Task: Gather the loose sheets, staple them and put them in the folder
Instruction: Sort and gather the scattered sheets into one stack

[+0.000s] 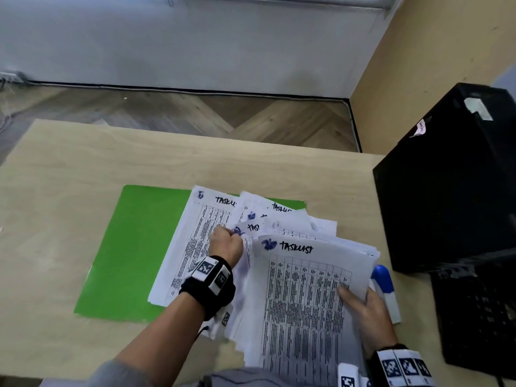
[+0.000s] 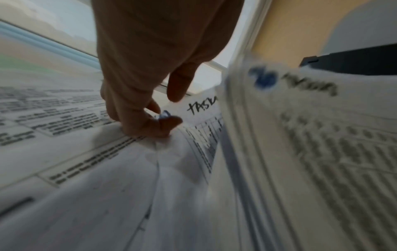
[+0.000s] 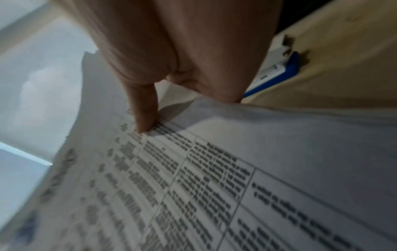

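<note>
White printed paper sheets [image 1: 301,297] are fanning over the flat green folder [image 1: 134,252] on the worktop [image 1: 69,177]; the left hand [image 1: 226,243] is pinching one sheet's corner, the right hand [image 1: 365,314] is gripping the raised stack's edge.

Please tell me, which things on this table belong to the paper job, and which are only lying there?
For the job:
- loose sheets, spread over the folder
- stack of sheets held by the right hand
- green folder
- stapler
- left hand, pinching one sheet's corner

Only lying there:
- black computer case
- keyboard
</note>
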The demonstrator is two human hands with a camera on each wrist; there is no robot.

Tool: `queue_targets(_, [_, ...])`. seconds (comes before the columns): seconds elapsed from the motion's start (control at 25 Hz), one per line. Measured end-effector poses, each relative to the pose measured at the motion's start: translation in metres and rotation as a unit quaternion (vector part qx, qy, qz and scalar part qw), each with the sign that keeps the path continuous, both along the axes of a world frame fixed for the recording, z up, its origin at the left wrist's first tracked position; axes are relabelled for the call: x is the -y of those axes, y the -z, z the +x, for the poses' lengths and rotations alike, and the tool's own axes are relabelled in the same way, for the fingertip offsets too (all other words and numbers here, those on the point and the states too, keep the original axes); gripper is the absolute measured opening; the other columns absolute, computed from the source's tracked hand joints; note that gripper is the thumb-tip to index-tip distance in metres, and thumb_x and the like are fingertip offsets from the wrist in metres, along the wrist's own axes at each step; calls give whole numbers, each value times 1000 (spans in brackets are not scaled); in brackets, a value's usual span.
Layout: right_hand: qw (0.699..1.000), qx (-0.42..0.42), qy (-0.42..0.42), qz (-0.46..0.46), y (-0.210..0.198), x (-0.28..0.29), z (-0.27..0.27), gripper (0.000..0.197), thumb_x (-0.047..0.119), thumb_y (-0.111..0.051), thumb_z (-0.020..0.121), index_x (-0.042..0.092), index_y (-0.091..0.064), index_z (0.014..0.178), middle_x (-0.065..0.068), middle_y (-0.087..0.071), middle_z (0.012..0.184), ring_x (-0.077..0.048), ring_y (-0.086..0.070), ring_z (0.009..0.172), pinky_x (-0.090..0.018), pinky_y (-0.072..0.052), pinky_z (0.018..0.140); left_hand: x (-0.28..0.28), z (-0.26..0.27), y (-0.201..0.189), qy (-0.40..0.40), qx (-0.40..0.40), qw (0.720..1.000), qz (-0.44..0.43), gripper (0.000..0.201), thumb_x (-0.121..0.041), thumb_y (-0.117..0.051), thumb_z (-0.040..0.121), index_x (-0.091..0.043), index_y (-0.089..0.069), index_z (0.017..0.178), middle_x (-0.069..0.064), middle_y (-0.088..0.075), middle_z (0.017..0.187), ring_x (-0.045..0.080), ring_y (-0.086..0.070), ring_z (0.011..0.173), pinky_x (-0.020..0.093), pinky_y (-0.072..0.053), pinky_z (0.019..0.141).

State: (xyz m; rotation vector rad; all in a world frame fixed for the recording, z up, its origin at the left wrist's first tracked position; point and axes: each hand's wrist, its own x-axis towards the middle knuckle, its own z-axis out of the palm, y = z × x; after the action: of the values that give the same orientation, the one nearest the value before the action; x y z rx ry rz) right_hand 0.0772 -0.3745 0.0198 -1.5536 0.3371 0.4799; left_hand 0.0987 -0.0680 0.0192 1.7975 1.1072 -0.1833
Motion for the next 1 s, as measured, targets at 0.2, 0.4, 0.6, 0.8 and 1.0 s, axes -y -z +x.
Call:
queue_targets(0.2, [998,-29,-11,60,2,3,-2,80,40,-87,57,13,-61,127,-9,-73,118,-32,-64,115,-54,-40,107,1,4,-12,-35,-1,985,-170,26,-32,-40,89,-10,-52,83,13,-63,87,26,-58,75,31,-48,69])
queue_targets(0.4, [998,17,-55,-20,2,-15,13,63,56,-78,68,26,-63,120,-4,-72,118,-25,-64,115,-47,-47,103,13,3,-6,129,-34,989,-55,36,-34,-45,97,-6,-63,111,14,-60,116,29,-57,106,38,-47,92])
queue_targets(0.6, [995,35,-62,-70,1,-31,36,42,8,-68,88,13,-48,125,-7,-65,116,-22,-63,105,-40,-48,96,8,3,-14,25,-98,995,12,59,-28,-53,92,6,-35,137,26,-31,141,39,-49,118,41,-44,99])
queue_targets(0.8, [992,-5,-106,-72,-10,-35,37,23,-1,-70,83,12,-65,101,-6,-71,96,-27,-66,98,-40,-50,89,-5,3,-5,31,-42,997,-54,34,-17,-49,88,11,-61,102,33,-64,111,42,-63,104,45,-52,85])
queue_targets(1.0, [992,40,-112,41,-12,-17,19,15,25,-76,76,10,-79,77,-8,-76,106,-28,-69,103,-29,-54,84,-35,-5,3,-42,22,998,-40,23,-8,-51,68,-15,-73,72,14,-73,93,34,-67,100,40,-53,91])
